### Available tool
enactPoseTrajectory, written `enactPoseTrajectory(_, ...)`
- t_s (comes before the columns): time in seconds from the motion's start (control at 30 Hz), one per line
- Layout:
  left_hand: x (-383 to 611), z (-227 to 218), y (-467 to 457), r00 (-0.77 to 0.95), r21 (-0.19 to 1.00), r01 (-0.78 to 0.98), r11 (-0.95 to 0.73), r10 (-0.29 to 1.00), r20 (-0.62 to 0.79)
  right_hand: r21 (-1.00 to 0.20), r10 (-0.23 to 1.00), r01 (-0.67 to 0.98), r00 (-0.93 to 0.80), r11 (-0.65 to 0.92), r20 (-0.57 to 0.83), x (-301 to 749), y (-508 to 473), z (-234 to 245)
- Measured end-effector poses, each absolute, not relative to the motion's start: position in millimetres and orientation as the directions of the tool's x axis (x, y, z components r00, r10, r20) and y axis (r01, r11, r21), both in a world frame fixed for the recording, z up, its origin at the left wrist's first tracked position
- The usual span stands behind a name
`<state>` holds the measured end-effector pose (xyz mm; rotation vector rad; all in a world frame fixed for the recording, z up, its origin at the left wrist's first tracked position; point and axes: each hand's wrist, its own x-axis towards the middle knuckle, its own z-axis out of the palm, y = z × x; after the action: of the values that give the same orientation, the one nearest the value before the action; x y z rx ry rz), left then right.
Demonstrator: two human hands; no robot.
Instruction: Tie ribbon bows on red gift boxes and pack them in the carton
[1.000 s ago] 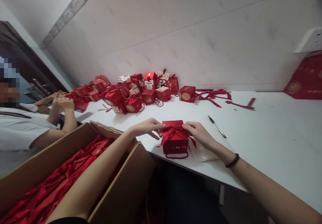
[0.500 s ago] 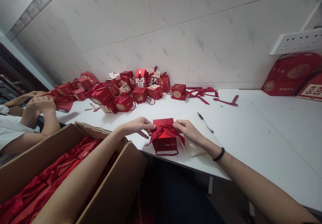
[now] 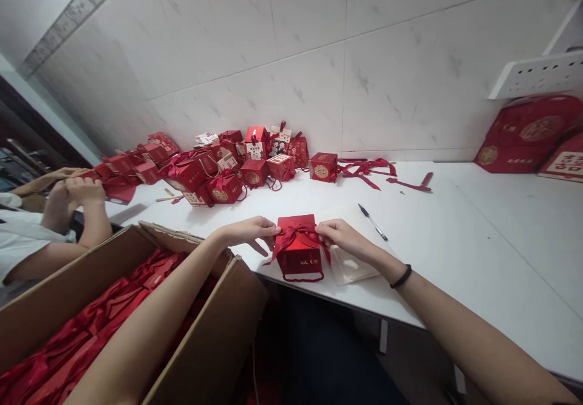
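Observation:
A red gift box (image 3: 298,259) sits at the table's front edge, with a cord handle hanging at its near side. Across its top a dark red ribbon (image 3: 297,233) is tied in a bow. My left hand (image 3: 255,233) pinches the bow's left side between thumb and fingers. On the other side my right hand (image 3: 339,235) pinches the bow's right loop. Under my right hand lies a flat, pale sheet or bag (image 3: 353,265), and beyond it a pen (image 3: 372,221).
An open cardboard box (image 3: 228,308) full of red ribboned boxes stands at left, under my left forearm. Red gift boxes (image 3: 228,187) crowd the table along the wall. Loose ribbons (image 3: 367,167) lie at the back. Another person's hands (image 3: 79,192) are at far left.
Both hands keep hold of the ribbon, my right hand shifting very slightly right. The bow's loops look a little tighter. The view has moved slightly.

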<state>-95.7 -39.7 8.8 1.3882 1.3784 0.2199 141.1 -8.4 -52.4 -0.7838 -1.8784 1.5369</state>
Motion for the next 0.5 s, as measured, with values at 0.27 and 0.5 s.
enactPoseTrajectory(0.27, -96.4, 8.5, -39.9, 0.280, 0.763, 0.593, 0.257, 0.823, -0.495, -0.932, 0.581, 0.201, -0.814, 0.301, 0.012, 156.7, -11.7, -36.3)
enactPoseTrajectory(0.5, -95.4, 8.8, -40.0, 0.304, 0.865, 0.473, 0.166, 0.891, -0.337, -0.926, 0.635, 0.227, -0.772, 0.303, 0.018, 155.5, -7.5, -42.4)
